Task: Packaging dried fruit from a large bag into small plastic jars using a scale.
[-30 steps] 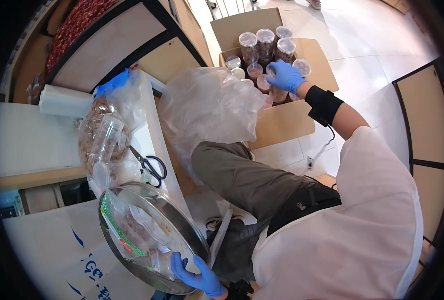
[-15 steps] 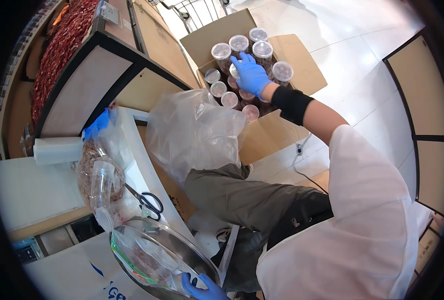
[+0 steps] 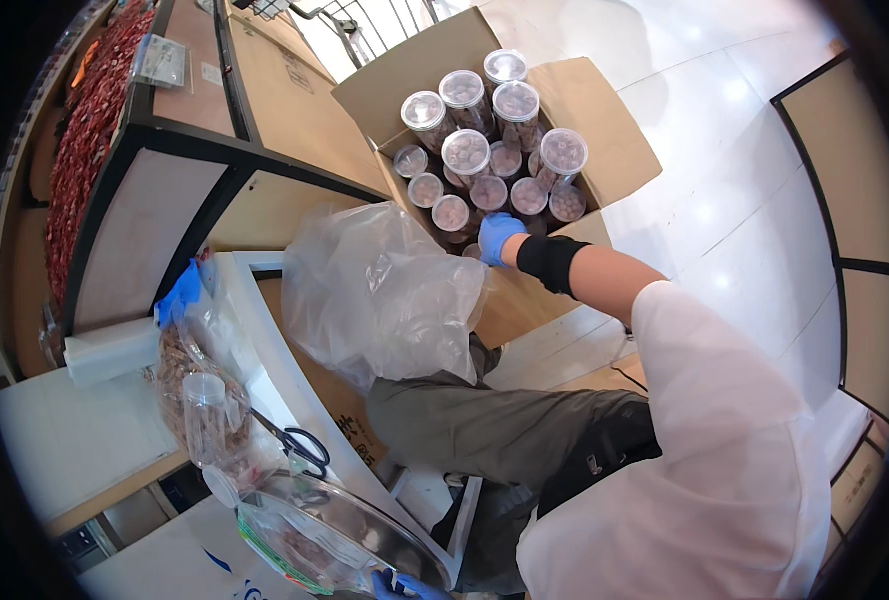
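Note:
My right hand (image 3: 502, 238), in a blue glove, reaches into the near corner of an open cardboard box (image 3: 620, 130). Its fingers point down and are mostly hidden, beside a low jar at the near wall. Clear lidded jars of reddish-brown pieces fill the box, some raised above the others, among them a tall jar (image 3: 466, 152) near the middle. My left hand (image 3: 410, 586), also gloved blue, is cut off by the lower edge. Its visible fingers are apart, by the rim of a round metal tray (image 3: 405, 535) with a clear zip bag (image 3: 300, 550) on it.
A crumpled clear plastic bag (image 3: 375, 290) lies between the box and my leg. On the white table stand an empty clear jar (image 3: 205, 420), a bag of brown pieces (image 3: 177, 370) and black-handled scissors (image 3: 305, 450). A display bin of red pieces (image 3: 90, 130) rises at left; a wire cart (image 3: 365, 25) stands behind.
My right hand has left the tall jar in the middle and moved down to the box's near corner. That jar's lid now shows. My left hand has sunk lower in the view.

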`<act>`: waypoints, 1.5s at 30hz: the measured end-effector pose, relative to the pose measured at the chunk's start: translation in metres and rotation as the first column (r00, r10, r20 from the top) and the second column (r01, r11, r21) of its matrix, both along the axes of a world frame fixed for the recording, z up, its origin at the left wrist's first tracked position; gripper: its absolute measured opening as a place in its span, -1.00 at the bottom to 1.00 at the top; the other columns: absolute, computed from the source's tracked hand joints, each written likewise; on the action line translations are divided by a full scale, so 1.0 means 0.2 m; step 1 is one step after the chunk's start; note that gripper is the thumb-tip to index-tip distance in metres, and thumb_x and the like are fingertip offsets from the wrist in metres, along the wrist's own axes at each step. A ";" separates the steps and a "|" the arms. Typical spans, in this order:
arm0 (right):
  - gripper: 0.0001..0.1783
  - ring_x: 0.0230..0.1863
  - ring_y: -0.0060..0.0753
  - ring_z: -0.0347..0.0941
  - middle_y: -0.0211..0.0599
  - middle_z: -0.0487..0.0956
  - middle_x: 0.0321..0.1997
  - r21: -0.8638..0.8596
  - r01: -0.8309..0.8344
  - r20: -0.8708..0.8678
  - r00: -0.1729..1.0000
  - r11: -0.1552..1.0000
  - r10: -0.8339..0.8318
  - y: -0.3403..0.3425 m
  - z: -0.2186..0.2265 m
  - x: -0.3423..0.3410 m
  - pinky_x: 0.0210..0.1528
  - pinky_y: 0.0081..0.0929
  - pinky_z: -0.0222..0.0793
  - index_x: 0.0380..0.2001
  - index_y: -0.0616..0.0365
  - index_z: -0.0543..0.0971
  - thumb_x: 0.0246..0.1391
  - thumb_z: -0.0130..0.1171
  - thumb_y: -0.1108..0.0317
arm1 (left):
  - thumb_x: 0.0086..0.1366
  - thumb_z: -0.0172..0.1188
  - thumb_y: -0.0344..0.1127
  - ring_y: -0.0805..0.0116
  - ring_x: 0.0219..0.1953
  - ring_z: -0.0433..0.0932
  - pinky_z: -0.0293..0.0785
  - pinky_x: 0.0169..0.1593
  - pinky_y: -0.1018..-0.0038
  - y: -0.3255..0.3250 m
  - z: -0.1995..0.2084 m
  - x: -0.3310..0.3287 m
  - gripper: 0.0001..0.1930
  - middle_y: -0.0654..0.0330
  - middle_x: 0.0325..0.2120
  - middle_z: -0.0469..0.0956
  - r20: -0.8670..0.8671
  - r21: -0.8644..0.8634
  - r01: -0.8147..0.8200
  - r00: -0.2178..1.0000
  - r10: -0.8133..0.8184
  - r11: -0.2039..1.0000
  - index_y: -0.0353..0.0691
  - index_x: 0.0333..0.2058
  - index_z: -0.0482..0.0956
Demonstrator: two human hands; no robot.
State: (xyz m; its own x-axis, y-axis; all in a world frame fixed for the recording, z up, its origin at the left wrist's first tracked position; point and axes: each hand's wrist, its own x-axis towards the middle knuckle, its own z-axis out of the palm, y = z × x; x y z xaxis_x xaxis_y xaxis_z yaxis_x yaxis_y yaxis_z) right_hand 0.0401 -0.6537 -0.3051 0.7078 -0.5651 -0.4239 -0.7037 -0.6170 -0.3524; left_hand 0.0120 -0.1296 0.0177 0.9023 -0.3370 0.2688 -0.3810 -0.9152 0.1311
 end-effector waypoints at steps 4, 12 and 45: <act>-0.58 -0.21 0.05 0.62 0.14 0.64 -0.29 0.116 0.121 0.056 0.990 0.986 -0.128 0.02 0.00 0.03 -0.17 -0.11 0.54 -0.42 0.29 0.66 -0.18 0.35 0.10 | 0.43 0.09 -0.24 0.06 0.00 0.53 0.48 0.07 0.27 0.02 -0.02 0.00 -0.56 -0.13 0.07 0.47 -0.016 0.013 -0.021 1.000 0.022 1.000 -0.40 0.16 0.38; -0.69 -0.22 0.09 0.62 0.12 0.64 -0.30 0.182 0.193 0.265 0.935 0.964 -0.237 0.14 -0.06 0.14 -0.16 -0.12 0.53 -0.45 0.22 0.69 -0.11 0.28 0.15 | 0.43 0.09 -0.24 0.05 0.03 0.53 0.45 0.12 0.26 -0.06 0.00 -0.01 -0.60 -0.13 0.03 0.51 -0.018 -0.075 -0.041 0.999 0.040 0.996 -0.44 0.10 0.45; -0.43 -0.05 0.12 0.46 0.05 0.45 -0.03 -0.151 0.152 0.455 0.888 0.977 -0.068 0.02 0.32 -0.19 -0.05 -0.06 0.47 0.00 0.09 0.46 -0.14 0.30 0.19 | 0.40 0.11 -0.33 0.04 0.03 0.53 0.48 0.09 0.28 -0.15 0.07 -0.04 -0.62 -0.14 0.04 0.50 -0.102 -0.092 -0.156 0.984 0.146 0.983 -0.46 0.09 0.46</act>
State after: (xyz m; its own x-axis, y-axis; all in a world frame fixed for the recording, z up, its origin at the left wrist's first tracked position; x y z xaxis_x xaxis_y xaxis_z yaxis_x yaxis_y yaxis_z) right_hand 0.0024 -0.6501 -0.2404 0.7263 -0.6865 0.0350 -0.5660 -0.6261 -0.5363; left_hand 0.0035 -0.1600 0.0314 0.9636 -0.1708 0.2056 -0.2209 -0.9419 0.2529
